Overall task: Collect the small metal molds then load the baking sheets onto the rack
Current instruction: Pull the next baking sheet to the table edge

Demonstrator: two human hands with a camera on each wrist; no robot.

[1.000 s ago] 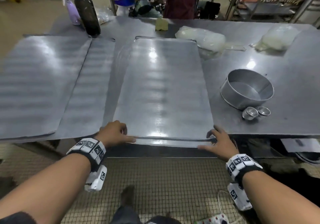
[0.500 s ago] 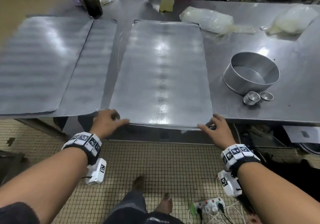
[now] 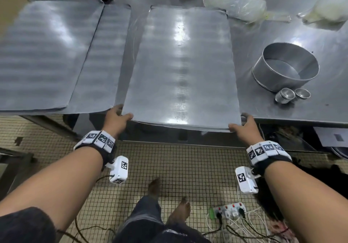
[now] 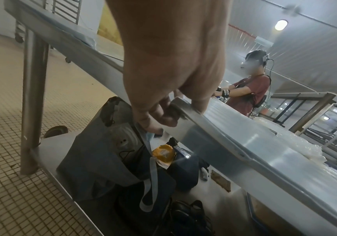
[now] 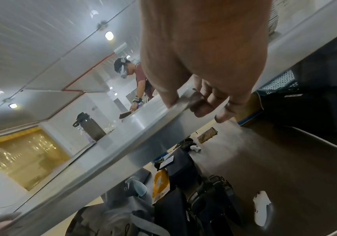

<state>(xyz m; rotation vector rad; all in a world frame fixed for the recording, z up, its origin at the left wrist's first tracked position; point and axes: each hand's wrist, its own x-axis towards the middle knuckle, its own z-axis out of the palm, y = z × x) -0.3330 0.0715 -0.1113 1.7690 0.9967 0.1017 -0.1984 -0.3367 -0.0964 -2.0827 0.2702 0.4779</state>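
The left hand [image 3: 115, 118] grips the near left corner of the middle baking sheet [image 3: 180, 69], thumb on top and fingers [image 4: 159, 115] curled beneath; the right hand [image 3: 244, 128] grips the near right corner likewise. The sheet's near edge overhangs the steel table [image 3: 293, 26]. Two small metal molds [image 3: 291, 95] (touching each other) sit just beside a round pan [image 3: 273, 75] at the right.
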